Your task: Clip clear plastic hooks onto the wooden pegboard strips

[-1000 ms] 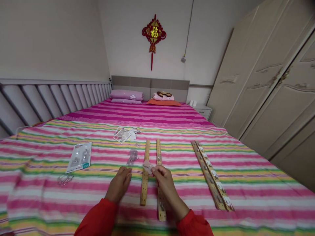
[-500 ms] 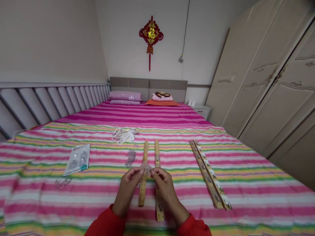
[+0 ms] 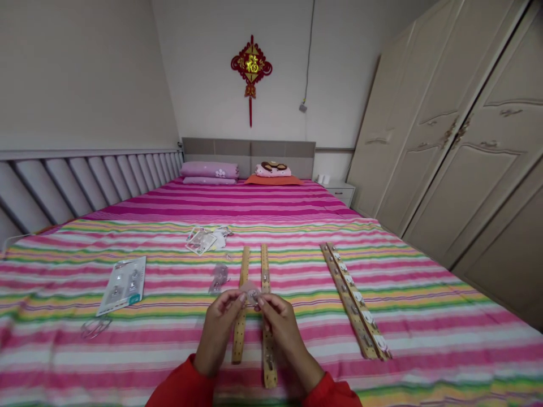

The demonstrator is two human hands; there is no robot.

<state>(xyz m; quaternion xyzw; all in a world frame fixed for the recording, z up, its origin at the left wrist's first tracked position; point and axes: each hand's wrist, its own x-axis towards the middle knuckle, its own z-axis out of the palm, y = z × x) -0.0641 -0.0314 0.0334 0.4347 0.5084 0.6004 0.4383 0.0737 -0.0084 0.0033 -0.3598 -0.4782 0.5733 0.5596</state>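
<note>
Between my two hands is a small clear adhesive hook, a see-through piece pinched at its edges. My left hand grips its left side with thumb and forefinger, and my right hand pinches the right side. Under the hands lie two narrow wooden strips with rows of dark holes: the left strip looks bare, while the right strip carries small clear pieces with metal hooks. More clear hook pieces rest on the cloth left of the strips.
To the right lie two wooden strips side by side, with metal hooks and white round pieces along them. At left are a hook package and thin metal rings. Scraps of packaging sit further back on the striped bedsheet.
The clear hook piece has turned slightly in my fingers and shows more of its face. The view has shifted a little; the things on the bed lie as before.
</note>
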